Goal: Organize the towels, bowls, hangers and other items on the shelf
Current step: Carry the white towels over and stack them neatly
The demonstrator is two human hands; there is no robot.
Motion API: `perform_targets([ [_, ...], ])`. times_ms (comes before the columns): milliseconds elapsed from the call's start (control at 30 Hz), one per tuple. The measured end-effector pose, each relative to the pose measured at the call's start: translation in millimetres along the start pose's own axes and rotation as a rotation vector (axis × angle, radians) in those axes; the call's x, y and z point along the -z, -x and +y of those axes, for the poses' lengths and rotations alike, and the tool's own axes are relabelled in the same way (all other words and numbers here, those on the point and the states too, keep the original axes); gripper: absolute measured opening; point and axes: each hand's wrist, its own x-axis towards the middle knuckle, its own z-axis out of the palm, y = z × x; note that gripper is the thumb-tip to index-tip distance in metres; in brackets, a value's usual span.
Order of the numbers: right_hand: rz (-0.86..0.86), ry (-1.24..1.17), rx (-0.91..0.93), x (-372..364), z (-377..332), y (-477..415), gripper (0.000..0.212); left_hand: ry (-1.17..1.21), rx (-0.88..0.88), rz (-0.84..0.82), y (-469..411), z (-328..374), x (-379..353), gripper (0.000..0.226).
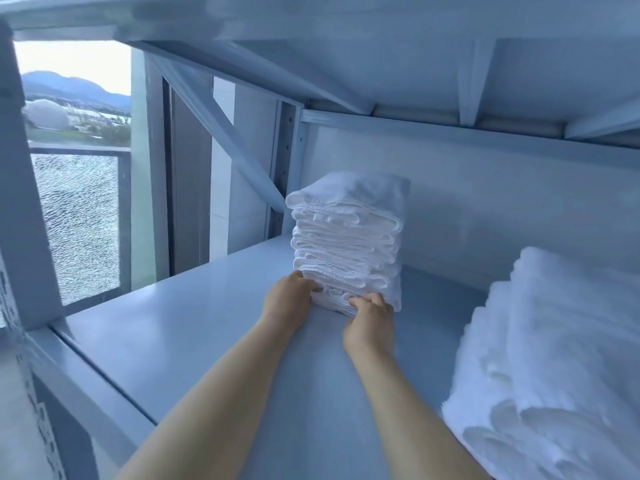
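- Head view: two bare forearms reach forward over the grey shelf (pixel 194 327).
- To the right and nearest, a pile (pixel 554 358) of thick white towels lies on the shelf and runs out of the picture's right edge.
- Left hand (pixel 287 299) is at the lower left corner of the stack (pixel 346 244), fingers curled onto its bottom folds.
- Right hand (pixel 370 323) grips the bottom front of the stack, fingers curled into the lowest folds, close beside the left hand.
- That stack, of thin folded white towels, stands upright and tall toward the back of the shelf, near the rear wall (pixel 485 202) and well apart from the pile.
- Overhead is the ribbed underside of the next shelf board (pixel 381 64).
- Far left, past a grey post (pixel 20 188), a window (pixel 76 98) shows hills and water.
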Motion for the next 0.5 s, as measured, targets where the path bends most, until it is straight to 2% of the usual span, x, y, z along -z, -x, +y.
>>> perform_targets([
  [133,-0.022,0.002,0.002,4.4,-1.4,1.9,0.052,0.063,0.038,0.024,0.8,-0.2,0.1,0.026],
  [267,-0.063,0.023,0.026,12.2,-5.0,8.4,0.053,0.015,0.019,0.013,7.7,-1.3,9.6,0.024],
  [500,-0.152,0.111,0.231,28.1,-22.2,41.5,0.046,-0.092,-0.001,-0.01,46.2,-19.1,39.2,0.027],
])
